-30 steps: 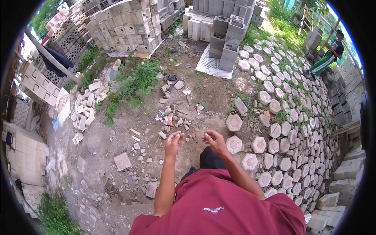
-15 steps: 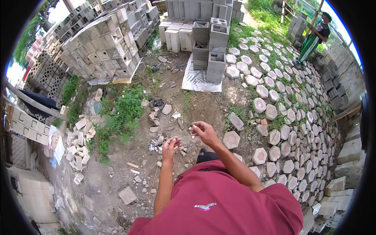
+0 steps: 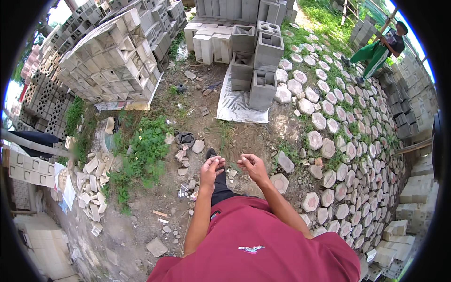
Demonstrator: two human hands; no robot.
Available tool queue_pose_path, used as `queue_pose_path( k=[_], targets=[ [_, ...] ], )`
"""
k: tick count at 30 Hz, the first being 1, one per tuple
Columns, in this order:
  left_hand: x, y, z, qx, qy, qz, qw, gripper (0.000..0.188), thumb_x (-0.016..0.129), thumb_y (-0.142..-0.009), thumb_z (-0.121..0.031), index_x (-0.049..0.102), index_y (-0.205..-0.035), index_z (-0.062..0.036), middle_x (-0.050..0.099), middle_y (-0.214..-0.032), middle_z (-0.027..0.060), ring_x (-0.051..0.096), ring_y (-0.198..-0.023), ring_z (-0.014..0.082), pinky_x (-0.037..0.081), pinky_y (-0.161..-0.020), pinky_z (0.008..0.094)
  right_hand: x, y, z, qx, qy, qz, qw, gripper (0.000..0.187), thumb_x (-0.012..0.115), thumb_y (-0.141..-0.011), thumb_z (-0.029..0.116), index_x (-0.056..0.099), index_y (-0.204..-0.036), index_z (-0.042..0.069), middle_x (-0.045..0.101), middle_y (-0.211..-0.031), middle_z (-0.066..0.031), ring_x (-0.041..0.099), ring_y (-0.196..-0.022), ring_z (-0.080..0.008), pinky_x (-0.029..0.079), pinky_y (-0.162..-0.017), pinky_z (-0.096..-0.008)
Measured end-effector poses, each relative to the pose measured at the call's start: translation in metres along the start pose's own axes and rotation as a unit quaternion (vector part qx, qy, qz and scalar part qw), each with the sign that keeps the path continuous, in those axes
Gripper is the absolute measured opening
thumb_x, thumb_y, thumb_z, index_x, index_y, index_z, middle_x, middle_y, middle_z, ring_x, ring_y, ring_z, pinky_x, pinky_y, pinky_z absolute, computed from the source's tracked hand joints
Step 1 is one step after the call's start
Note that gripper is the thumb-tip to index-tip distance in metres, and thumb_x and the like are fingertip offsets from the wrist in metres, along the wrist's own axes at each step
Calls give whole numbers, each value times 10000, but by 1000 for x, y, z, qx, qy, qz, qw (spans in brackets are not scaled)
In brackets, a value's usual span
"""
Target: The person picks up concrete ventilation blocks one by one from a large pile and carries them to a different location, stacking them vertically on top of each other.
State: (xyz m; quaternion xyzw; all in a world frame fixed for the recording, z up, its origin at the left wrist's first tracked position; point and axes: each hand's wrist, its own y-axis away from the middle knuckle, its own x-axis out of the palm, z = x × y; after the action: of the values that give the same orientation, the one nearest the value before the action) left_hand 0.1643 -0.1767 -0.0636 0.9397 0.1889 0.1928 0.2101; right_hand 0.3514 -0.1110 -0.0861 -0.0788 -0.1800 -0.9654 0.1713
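Both of my hands are raised in front of my body, a short gap between them, above dirt ground scattered with stone chips. My left hand (image 3: 213, 171) has its fingers curled in, thumb close to the forefinger. Facing it, my right hand (image 3: 252, 167) is pinched, its fingertips pointing left. Whatever either pinch may hold is too small to make out. Below the hands, my leg in dark trousers (image 3: 221, 189) and a dark shoe (image 3: 211, 153) show. A stack of grey hollow concrete blocks (image 3: 263, 89) stands ahead on a printed white sheet (image 3: 230, 110).
Hexagonal paving blocks (image 3: 327, 148) cover the right side. Green weeds (image 3: 148, 150) and a heap of broken blocks (image 3: 91, 181) lie left, below a large block stack (image 3: 110, 61). A person in green trousers (image 3: 376, 58) stands far right. A dark crumpled bag (image 3: 185, 138) lies ahead.
My hands have moved slightly apart and now sit more level. One leg has come forward between them. The ahead stacks look closer, and the far person has shifted stance.
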Motion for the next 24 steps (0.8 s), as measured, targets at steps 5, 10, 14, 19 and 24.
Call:
queue_pose_path(
  k=[5, 10, 14, 19, 24],
  targets=[
    [-8, -118, -58, -10, -6, 19, 1000, 276, 535, -948, -243, 577, -1149, -59, 661, -1091, 90, 626, -985, 175, 491, -835, 341, 18, -105, 24, -17, -7, -34, 999, 217, 568, -952, 146, 592, -1079, -28, 686, -921, -93, 650, -820, -132, 528, -718, -258],
    [-6, -243, -155, -11, -26, 57, 998, 265, 530, -951, -235, 582, -1139, -56, 670, -1060, 79, 627, -951, 157, 493, -815, 327, 42, -223, 79, -21, -8, -104, 994, 160, 611, -922, 130, 613, -988, -15, 680, -879, -77, 647, -782, -127, 530, -714, -264],
    [-2, -321, -239, 0, -86, 93, 992, 249, 519, -957, -235, 593, -1120, -61, 676, -1044, 66, 627, -963, 150, 490, -809, 319, 66, -287, 145, -15, -42, -128, 991, 157, 615, -927, 159, 606, -963, 7, 674, -870, -67, 648, -786, -130, 536, -722, -276],
    [22, -413, -301, -31, -138, 124, 982, 270, 519, -958, -253, 586, -1143, -68, 670, -1076, 64, 623, -977, 146, 477, -823, 320, 71, -352, 185, -13, -92, -176, 980, 193, 599, -943, 208, 596, -981, 18, 671, -882, -67, 653, -784, -140, 544, -717, -291],
    [52, -482, -312, -83, -169, 144, 971, 282, 530, -953, -262, 589, -1149, -68, 671, -1081, 65, 622, -989, 146, 473, -827, 314, 53, -412, 202, 47, -114, -240, 963, 200, 594, -945, 222, 596, -1008, 33, 675, -892, -73, 658, -804, -155, 532, -709, -291]
  ],
)
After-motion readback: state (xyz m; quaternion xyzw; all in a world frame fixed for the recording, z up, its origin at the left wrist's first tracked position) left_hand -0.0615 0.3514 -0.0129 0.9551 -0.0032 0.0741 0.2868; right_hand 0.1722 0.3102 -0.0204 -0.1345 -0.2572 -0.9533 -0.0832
